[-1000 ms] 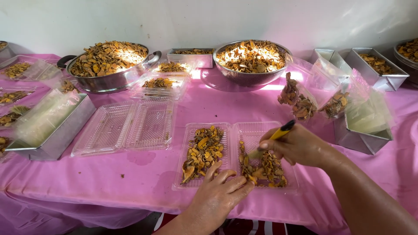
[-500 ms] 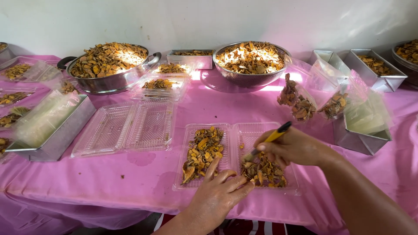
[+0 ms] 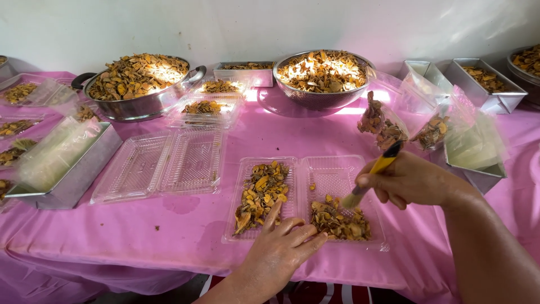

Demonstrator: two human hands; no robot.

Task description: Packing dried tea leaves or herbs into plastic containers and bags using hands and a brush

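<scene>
Brush (image 3: 371, 179) sweeping pile lower in tray (image 3: 306, 163); right hand (image 3: 413, 180) gripping brush, left hand (image 3: 281, 250) pinning tray, fingers spread. Short strokes advisable.

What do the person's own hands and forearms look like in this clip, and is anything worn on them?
Both are bare. The left hand and right hand show no gloves, rings, bracelets or watch, and no sleeve reaches the visible forearms. The fingers of the left hand have short nails. No markings or bandages can be seen on either arm.
</scene>
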